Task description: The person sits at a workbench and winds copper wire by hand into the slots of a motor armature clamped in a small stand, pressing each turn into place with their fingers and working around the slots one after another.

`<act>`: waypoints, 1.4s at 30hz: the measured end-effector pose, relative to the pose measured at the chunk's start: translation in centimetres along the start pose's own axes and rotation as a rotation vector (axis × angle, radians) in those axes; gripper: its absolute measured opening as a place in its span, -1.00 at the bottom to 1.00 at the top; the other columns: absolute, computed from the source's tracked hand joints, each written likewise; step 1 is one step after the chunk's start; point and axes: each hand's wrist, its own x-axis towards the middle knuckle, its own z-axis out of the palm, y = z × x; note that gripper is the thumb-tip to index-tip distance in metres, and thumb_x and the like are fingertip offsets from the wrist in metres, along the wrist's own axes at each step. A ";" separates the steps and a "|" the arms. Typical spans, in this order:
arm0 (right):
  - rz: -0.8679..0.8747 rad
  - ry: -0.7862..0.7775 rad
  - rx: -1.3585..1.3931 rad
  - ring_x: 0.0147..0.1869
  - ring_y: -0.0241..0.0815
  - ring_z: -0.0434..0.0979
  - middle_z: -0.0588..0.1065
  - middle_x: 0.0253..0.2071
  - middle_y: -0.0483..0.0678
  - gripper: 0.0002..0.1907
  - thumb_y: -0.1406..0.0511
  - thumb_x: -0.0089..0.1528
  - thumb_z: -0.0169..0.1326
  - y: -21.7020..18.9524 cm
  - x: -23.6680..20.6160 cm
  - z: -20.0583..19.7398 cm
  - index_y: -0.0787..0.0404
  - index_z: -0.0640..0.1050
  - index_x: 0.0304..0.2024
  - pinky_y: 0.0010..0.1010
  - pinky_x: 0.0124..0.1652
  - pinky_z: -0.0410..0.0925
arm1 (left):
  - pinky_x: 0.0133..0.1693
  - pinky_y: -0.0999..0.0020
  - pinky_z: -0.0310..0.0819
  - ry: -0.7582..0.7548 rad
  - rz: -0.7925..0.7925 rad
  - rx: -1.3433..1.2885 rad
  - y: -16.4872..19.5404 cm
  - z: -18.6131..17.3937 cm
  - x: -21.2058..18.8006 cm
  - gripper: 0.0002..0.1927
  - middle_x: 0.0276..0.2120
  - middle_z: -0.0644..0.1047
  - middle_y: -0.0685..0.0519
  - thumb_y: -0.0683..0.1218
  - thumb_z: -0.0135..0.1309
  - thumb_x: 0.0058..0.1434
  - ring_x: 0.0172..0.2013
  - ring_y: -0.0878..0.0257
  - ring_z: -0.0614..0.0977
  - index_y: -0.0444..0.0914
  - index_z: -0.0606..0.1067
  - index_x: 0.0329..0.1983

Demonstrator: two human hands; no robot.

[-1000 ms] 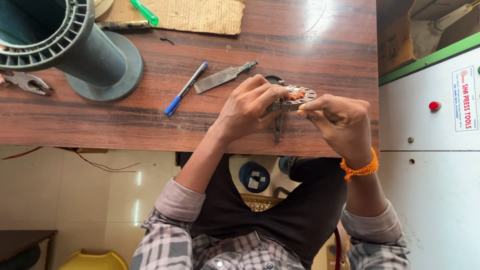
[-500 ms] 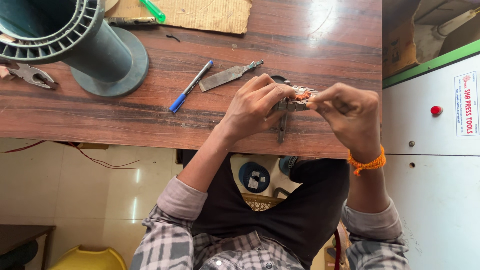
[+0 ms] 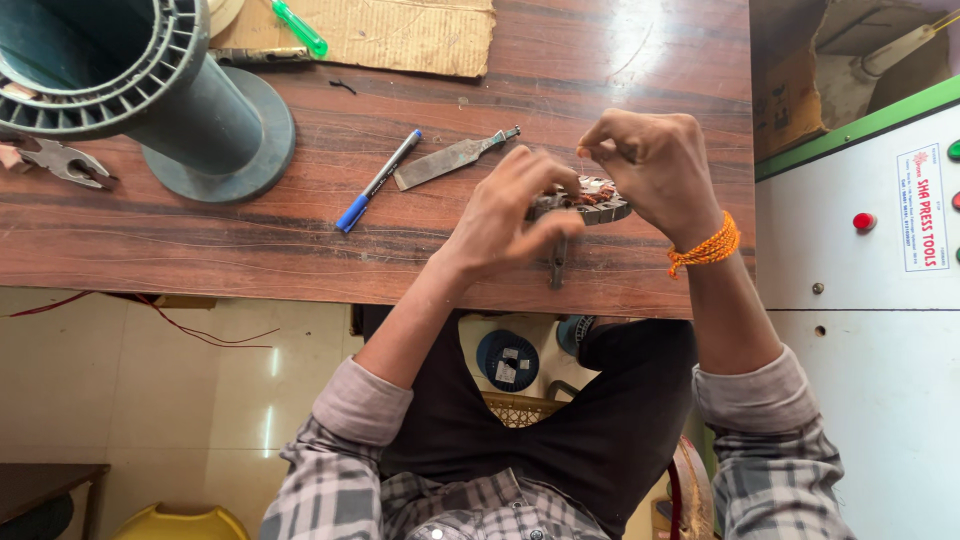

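A small round metal stator ring with copper-coloured wire windings [image 3: 598,200] sits right of the frame's centre, just above the near edge of the wooden tabletop. It lies roughly flat, largely hidden by the two hands around it, so only its grey rim and some orange-brown coils show. A dark metal stem [image 3: 557,268] hangs below it.

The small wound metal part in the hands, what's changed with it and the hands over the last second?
The right hand has lifted off the round wound metal part, fingers pinched together above it. The left hand still grips the part at the table edge. The blue pen, flat metal file, grey spool and pliers lie as before.
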 end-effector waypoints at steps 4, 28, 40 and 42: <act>-0.044 -0.005 -0.043 -0.36 -0.38 0.64 0.63 -0.38 -0.08 -0.98 0.39 0.31 0.27 0.0 0.0 -0.1 0.18 0.67 -0.20 -0.52 -0.42 0.37 | -0.09 0.11 0.64 -0.002 -0.420 -0.261 -0.4 -0.1 2.0 -0.26 0.19 0.34 -0.07 0.30 0.04 0.23 -0.10 0.13 0.68 -0.18 0.26 0.33; 0.072 0.026 0.046 -0.42 -0.35 0.54 0.62 -0.34 -0.05 -0.90 0.38 0.24 0.30 -8.0 -6.1 0.3 0.24 0.65 -0.21 -0.48 -0.40 0.37 | -0.02 0.41 0.48 -0.491 -0.238 -0.696 -3.9 -2.7 3.7 -0.70 -0.10 0.59 0.17 0.07 0.13 0.36 -0.06 0.38 0.55 -0.19 0.59 0.00; 0.075 -0.064 -0.063 -0.39 -0.09 0.64 0.61 -0.40 -0.03 -0.93 0.42 0.21 0.22 -5.0 -11.8 3.6 0.20 0.60 -0.26 -0.32 -0.41 0.43 | 0.07 0.19 0.50 -0.171 -0.028 -0.375 -1.2 -2.7 2.2 -0.56 0.18 0.44 0.10 0.29 0.14 0.27 0.03 0.20 0.54 -0.10 0.53 -0.03; 0.067 -0.018 -0.036 -0.34 -0.08 0.64 0.59 -0.38 0.01 -0.90 0.44 0.19 0.19 -4.6 -12.4 2.7 0.21 0.60 -0.23 -0.33 -0.38 0.44 | 0.25 0.13 0.34 -0.007 0.255 -0.204 0.2 -2.5 1.2 -0.59 0.15 0.45 0.02 0.21 0.24 0.27 0.23 0.09 0.43 -0.11 0.49 0.01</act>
